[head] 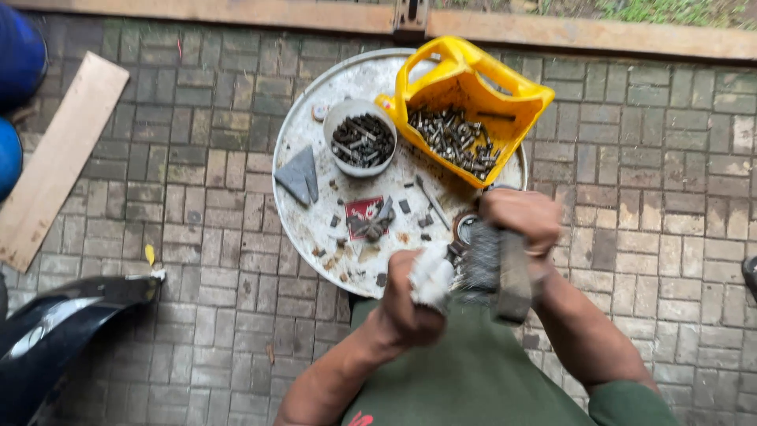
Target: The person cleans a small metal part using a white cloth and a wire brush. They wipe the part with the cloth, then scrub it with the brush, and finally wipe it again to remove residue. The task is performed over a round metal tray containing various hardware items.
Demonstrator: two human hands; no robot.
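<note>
— What is going on closest to the person?

— The left hand (406, 304) is clenched round a white rag (431, 278) and presses it against a dark metal part (493, 272), blurred by motion. The right hand (516, 221) is closed over the top of that same part and steadies it above the green-clad lap. I judge this to be the wiping step, with cleaning under way rather than finished.

— And what does the next move call for?

— Probably a firm hold from the right hand while the rag works round the part's far side; a slack grasp could let it slip.

— What lies beyond the grip?

— Just past both hands sits a round metal tray (296, 213) on the brick paving, strewn with small bits. Farther out on it, a grey bowl (360, 140) holds dark screws, and beside that a cut yellow jug (473, 106) holds bolts. A wooden plank (59, 154) lies well off to the left.
</note>
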